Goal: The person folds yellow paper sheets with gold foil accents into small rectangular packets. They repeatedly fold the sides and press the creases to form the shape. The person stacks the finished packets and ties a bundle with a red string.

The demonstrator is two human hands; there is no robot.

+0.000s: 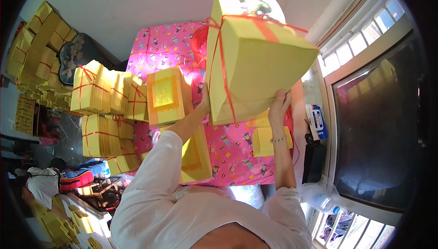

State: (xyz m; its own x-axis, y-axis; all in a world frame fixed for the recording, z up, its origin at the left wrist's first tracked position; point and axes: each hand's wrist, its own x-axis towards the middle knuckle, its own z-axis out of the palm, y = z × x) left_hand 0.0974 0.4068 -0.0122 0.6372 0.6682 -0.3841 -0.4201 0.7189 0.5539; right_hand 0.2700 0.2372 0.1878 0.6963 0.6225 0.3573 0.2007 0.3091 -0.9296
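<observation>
A large bundle of yellow paper [255, 62], tied with red string, is held up and tilted above the table between my two hands. My left hand [203, 106] presses against its left side, the fingers partly hidden behind it. At the lower right corner my right hand [278, 106] grips it with fingers bent round the edge. Left of the bundle stands a yellow paper stack [165, 95] with a gold foil square on its face. Below my left forearm lies another gold-faced stack [200, 155]. A smaller yellow stack [264, 142] sits by my right wrist.
A pink patterned cloth [226, 146] covers the table. Several tied yellow bundles [93, 89] are piled along its left side. Red string [199, 44] lies at the back. On the right are a window, a small box [316, 121] and a bagged bottle [326, 202]. Another person [43, 187] works at lower left.
</observation>
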